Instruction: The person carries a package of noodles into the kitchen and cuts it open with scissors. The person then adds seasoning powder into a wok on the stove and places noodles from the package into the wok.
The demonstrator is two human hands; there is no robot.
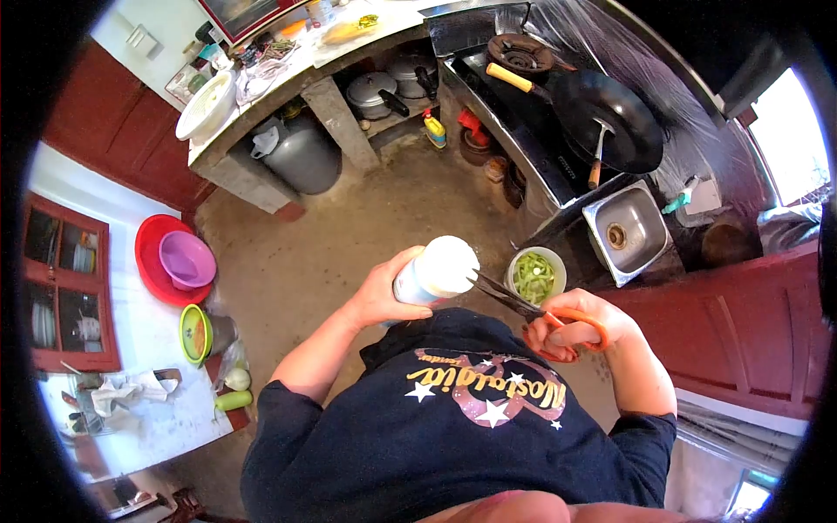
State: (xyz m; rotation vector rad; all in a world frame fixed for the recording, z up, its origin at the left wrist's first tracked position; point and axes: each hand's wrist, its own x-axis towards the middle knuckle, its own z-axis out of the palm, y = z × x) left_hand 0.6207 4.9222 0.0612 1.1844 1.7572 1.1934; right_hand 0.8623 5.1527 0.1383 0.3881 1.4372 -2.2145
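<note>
My left hand is wrapped round a white bottle or jar with a pale blue label, its white top turned up toward me. In my right hand is a pair of scissors with orange handles, my fingers through the loops. The dark blades point left, and their tips meet the edge of the white top; whether they press into it I cannot tell. Just beyond the blades, lower down, stands a white bucket with green vegetable pieces in it.
Ahead to the right, a black wok sits on the stove beside a metal sink. Pressure cookers stand under the far counter. At left are a red basin with a purple basin and a white table.
</note>
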